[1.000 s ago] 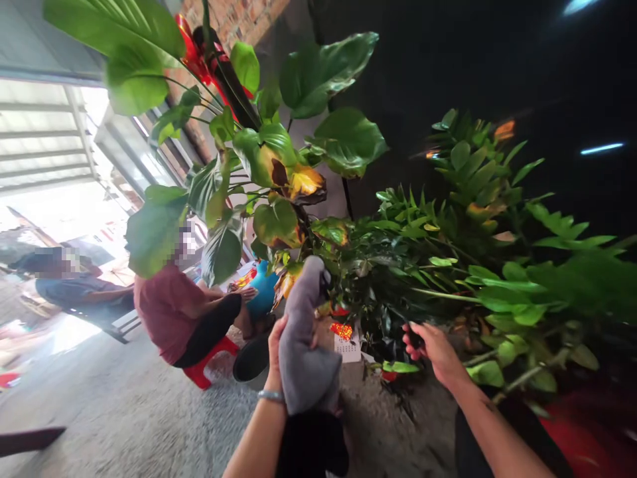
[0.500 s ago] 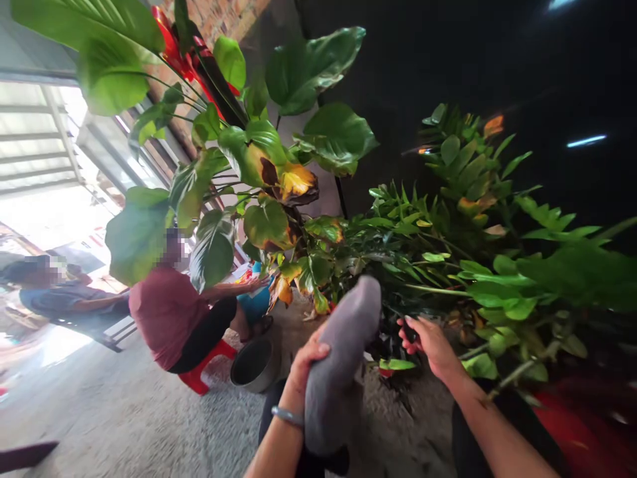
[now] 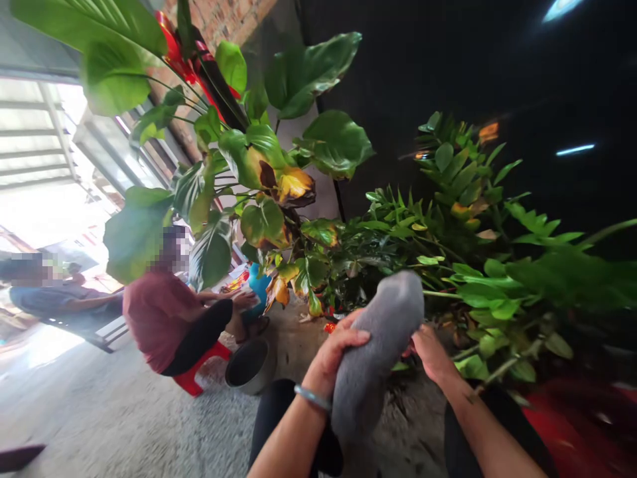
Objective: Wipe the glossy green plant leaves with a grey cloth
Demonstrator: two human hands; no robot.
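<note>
Two bare hands in view. Left hand [image 3: 334,350]: closed around one side of a grey plush piece [image 3: 381,352], thumb laid over the near face; one smooth, pale, rigid bangle [image 3: 312,397] on that wrist. Grey plush piece: one, soft short-napped surface, elongated, rounded at the upper end, tilted with its top toward the right, held up between the person's two dark-trousered knees. Right hand [image 3: 432,352]: just beside the piece's right edge, fingertips partly hidden behind it; cannot tell whether they grip, touch or are empty. Beyond the hands: green foliage [image 3: 497,285] with narrow, glossy, pointed leaflets on the right; a second plant [image 3: 331,143] with broad oval leaves, several browned or yellowed at the edges, one red ribbon [image 3: 174,50] high in it. To the left, one round, dark-mouthed bucket [image 3: 263,384] on rough grey concrete floor [image 3: 109,425]. Near it, one red plastic stool [image 3: 206,365] under a seated person in a dull red shirt [image 3: 156,318]; one smooth blue object [image 3: 259,285] before that person. Further left, a second seated person in a blue shirt [image 3: 50,302]. Brick wall [image 3: 223,20] behind, coarse.
</note>
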